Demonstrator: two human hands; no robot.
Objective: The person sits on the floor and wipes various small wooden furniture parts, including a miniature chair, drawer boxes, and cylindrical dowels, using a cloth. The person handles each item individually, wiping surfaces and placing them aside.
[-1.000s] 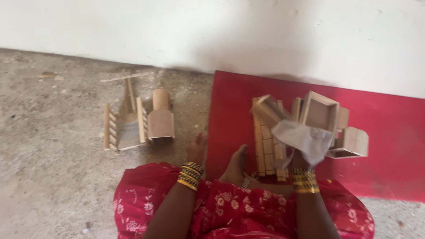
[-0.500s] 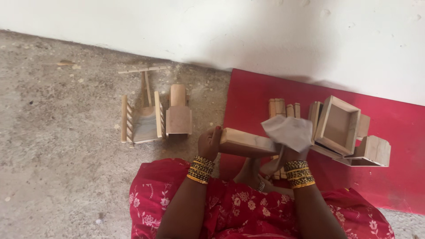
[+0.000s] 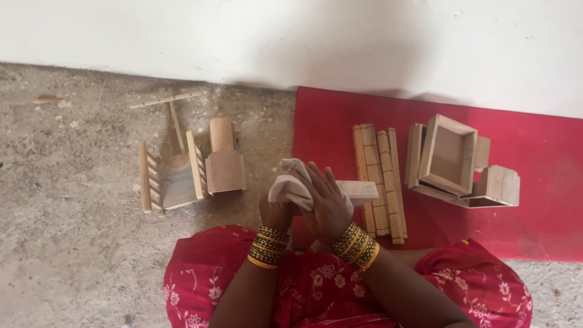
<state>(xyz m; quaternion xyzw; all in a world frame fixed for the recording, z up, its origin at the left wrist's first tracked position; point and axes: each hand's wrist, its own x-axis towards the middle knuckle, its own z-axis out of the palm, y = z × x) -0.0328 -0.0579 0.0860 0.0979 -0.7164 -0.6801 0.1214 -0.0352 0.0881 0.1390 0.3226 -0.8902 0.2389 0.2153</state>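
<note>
A pale cloth [image 3: 290,187] is pressed against a small wooden block [image 3: 358,192] at the red mat's [image 3: 540,225] nine-o'clock edge, right hand [image 3: 326,203] flat over it, left hand [image 3: 277,212] gripping from below. Slatted strips [image 3: 381,176] lie at three o'clock. A slipping grip could likely drop the block onto them.

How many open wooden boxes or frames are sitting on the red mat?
2. A square open box leans upright at the mat's right side, and a smaller open piece lies just right of and below it. Flat boards behind them may hide more.
</note>
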